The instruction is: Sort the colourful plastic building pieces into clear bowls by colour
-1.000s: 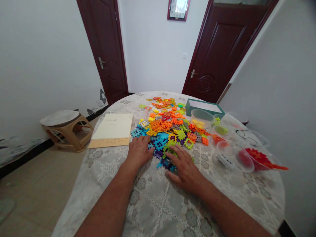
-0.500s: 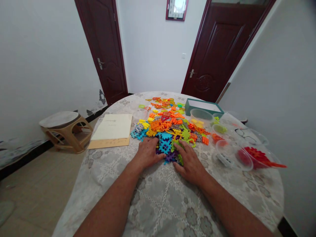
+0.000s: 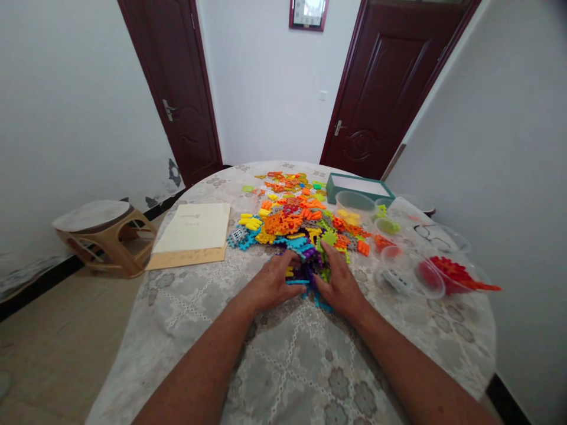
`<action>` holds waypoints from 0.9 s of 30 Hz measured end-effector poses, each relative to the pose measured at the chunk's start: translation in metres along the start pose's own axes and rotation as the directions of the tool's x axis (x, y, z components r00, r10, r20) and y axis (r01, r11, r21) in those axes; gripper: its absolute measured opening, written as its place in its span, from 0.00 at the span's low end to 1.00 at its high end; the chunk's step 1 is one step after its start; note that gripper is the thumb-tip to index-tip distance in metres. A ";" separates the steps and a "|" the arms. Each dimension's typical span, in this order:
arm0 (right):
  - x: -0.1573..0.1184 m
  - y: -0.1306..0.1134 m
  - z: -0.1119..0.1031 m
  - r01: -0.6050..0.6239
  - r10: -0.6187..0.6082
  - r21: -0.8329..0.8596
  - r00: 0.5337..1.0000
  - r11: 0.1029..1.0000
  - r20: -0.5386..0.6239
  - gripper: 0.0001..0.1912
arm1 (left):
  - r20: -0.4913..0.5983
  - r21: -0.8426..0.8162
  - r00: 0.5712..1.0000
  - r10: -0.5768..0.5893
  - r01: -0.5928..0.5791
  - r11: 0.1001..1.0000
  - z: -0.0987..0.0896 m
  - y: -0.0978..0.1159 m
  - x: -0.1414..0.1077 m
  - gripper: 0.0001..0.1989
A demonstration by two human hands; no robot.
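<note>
A heap of colourful interlocking plastic building pieces (image 3: 287, 222) lies on the table, mostly orange, yellow, green, grey and blue. At its near edge, my left hand (image 3: 273, 284) curls round blue and yellow pieces, a flat blue piece (image 3: 297, 282) showing by the thumb. My right hand (image 3: 340, 285) grips purple pieces (image 3: 313, 260) from the other side, close to a green gear-shaped piece (image 3: 329, 237). The pieces between my hands stand tilted. Fingertips of both hands are partly hidden among them. A few blue pieces (image 3: 323, 303) lie below my right thumb.
A cream sheet (image 3: 192, 227) on a brown folder lies left. On the right stand a green box (image 3: 359, 198), clear plastic tubs (image 3: 355, 203), one tub with red pieces (image 3: 456, 276), and glasses (image 3: 432, 236). The patterned tablecloth (image 3: 283, 366) covers the round table. A stool (image 3: 95, 218) stands left.
My hands have closed in on the blue and purple pieces and tilted them up from lying flat. My right fingers have moved inward and up. The whole view has shifted slightly.
</note>
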State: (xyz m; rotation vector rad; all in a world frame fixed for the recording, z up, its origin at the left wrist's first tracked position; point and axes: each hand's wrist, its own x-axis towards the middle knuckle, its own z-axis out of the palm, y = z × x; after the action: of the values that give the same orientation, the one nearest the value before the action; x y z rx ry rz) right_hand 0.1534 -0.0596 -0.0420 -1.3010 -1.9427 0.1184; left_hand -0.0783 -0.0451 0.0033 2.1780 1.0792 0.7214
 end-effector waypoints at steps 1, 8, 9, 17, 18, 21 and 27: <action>0.001 0.000 0.000 -0.021 0.021 0.011 1.000 1.000 -0.014 0.44 | 0.007 -0.033 1.000 0.013 -0.012 0.999 0.001 0.001 0.000 0.26; 0.009 -0.003 0.000 -0.142 0.157 0.183 0.985 0.973 -0.069 0.38 | -0.049 -0.033 0.999 -0.007 0.005 0.999 0.003 0.003 0.001 0.27; 0.009 -0.003 0.000 -0.158 0.176 0.231 0.983 0.960 -0.059 0.37 | -0.087 -0.024 0.996 -0.010 0.008 1.000 0.002 0.001 0.001 0.26; 0.009 -0.001 0.004 -0.290 0.280 0.593 0.953 0.751 0.112 0.35 | -0.248 0.060 0.964 -0.096 0.114 0.992 -0.001 -0.012 0.000 0.13; 0.009 0.000 0.004 -0.293 0.283 0.600 0.952 0.744 0.114 0.34 | -0.235 0.062 0.966 -0.112 0.130 0.990 -0.001 -0.012 0.000 0.13; 0.010 0.005 0.003 -0.304 0.320 0.573 0.944 0.761 0.075 0.29 | -0.204 0.076 0.967 -0.151 0.169 0.983 -0.002 -0.008 -0.001 0.11; 0.010 0.018 -0.007 -0.346 0.394 0.478 0.919 0.807 0.000 0.24 | -0.149 -0.044 0.983 -0.110 0.105 0.994 -0.005 -0.004 -0.001 0.15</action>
State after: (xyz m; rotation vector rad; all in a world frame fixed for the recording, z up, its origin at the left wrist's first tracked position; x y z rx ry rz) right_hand 0.1694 -0.0451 -0.0400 -1.3002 -1.4256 0.6687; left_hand -0.0841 -0.0426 0.0041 2.0436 1.2406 0.8615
